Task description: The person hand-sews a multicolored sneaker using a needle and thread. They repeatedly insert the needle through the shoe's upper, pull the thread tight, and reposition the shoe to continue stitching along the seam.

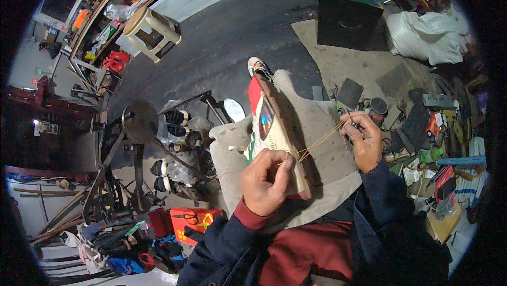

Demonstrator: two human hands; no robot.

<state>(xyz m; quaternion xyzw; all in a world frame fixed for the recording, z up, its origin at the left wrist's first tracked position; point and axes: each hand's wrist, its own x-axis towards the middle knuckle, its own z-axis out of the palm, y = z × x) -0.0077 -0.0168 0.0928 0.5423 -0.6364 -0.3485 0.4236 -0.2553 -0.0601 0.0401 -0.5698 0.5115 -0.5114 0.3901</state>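
Observation:
A white sneaker (265,122) with a red end, green trim and a shiny iridescent patch lies on its side across my lap, its brown sole edge turned to the right. Under it is a grey cloth (334,167). My left hand (264,183) is closed in a pinch against the shoe's near part, a thread at its fingertips. Several tan strands of thread (323,139) run taut from the sole edge to my right hand (365,141). That hand is closed on the thread; a slim dark tool also shows between its fingers, its kind unclear.
A cast-iron stand machine (140,122) and bagged shoes (177,172) are to the left. An orange-red box (193,222) with scissors (187,216) lies near left. Tools and scraps crowd the right. Beyond are a beige stool (153,32), a green-topped chest (348,17) and a white sack (428,35).

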